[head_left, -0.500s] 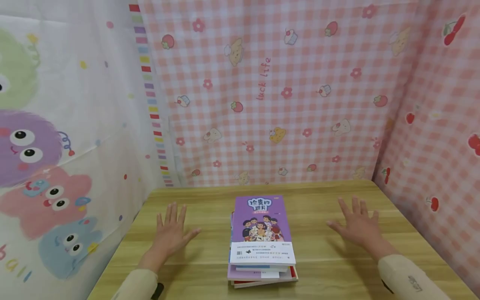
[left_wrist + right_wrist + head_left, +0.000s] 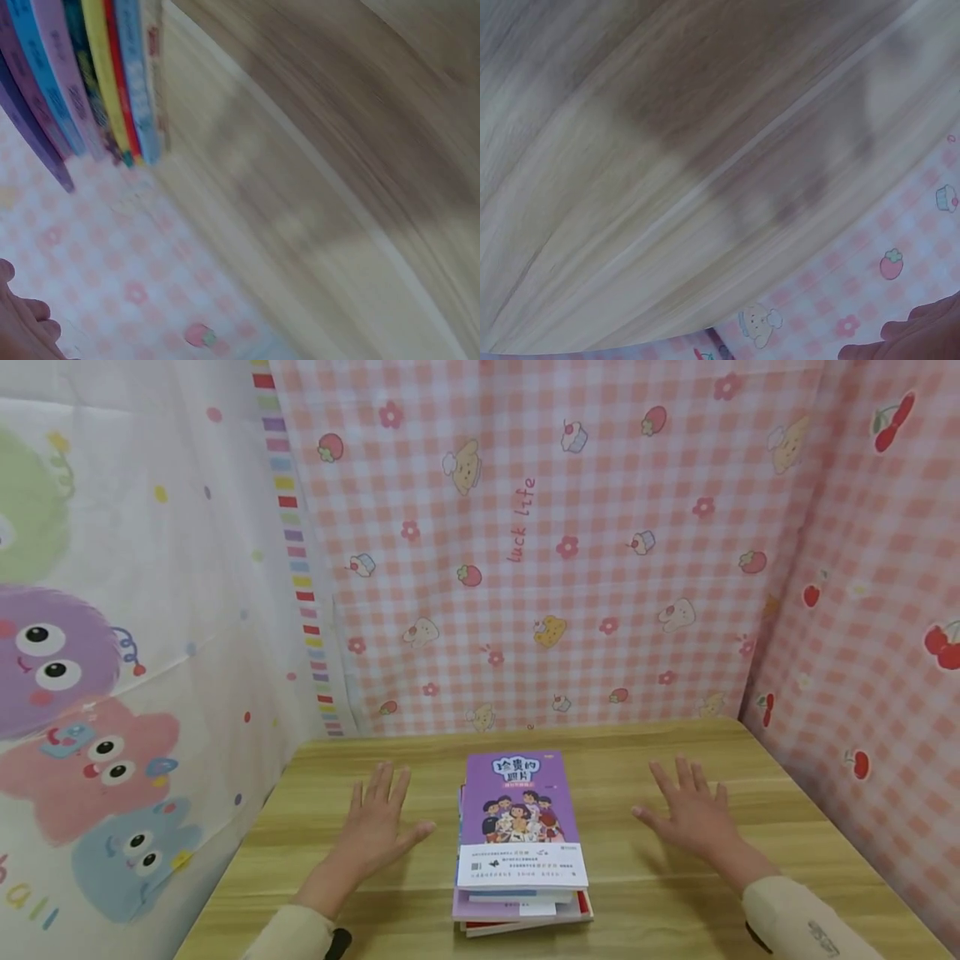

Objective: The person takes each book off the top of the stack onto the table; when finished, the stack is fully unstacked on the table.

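A stack of several thin books (image 2: 97, 82) lies on the table, spines of purple, blue, yellow and red facing the left wrist camera. Its top book (image 2: 519, 802) has a purple cover with cartoon children and a white band across the lower part. To the left of the stack is my left hand (image 2: 375, 831), palm down with fingers spread and thumb pointing at the books. On the other side my right hand (image 2: 693, 818) is spread the same way, farther from the stack. Neither hand holds anything.
The wooden table (image 2: 615, 910) carries the stack near its middle. A pink checked curtain (image 2: 525, 593) hangs behind the table's far edge, another checked curtain (image 2: 862, 635) at the right. At the left hangs a white sheet (image 2: 195, 693) with cartoon creatures.
My left hand has moved right, closer to the books. My right hand has shifted slightly left, towards them. The stack stays in place on the table.
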`<action>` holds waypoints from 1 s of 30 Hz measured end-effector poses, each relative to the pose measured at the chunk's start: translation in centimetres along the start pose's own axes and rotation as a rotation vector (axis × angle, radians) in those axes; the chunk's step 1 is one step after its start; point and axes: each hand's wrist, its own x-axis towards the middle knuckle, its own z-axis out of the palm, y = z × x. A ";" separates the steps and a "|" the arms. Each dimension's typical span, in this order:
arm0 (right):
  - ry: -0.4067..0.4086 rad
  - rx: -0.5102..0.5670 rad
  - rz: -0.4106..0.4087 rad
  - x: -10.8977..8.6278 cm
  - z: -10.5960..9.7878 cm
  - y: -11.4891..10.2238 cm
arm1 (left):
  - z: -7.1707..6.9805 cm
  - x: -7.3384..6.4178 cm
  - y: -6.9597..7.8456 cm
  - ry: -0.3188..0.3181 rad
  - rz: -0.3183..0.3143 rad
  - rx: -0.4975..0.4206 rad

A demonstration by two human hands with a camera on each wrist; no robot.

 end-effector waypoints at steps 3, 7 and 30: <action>0.004 0.019 -0.011 -0.2 0.2 -0.4 | -0.4 0.4 1.9 -0.049 0.025 -0.023; 0.013 0.036 -0.022 -0.3 0.4 -1.0 | -0.9 1.0 4.7 -0.112 0.076 -0.024; 0.059 0.048 -0.110 -1.1 1.2 -4.8 | 0.9 1.7 12.1 -0.143 0.186 0.002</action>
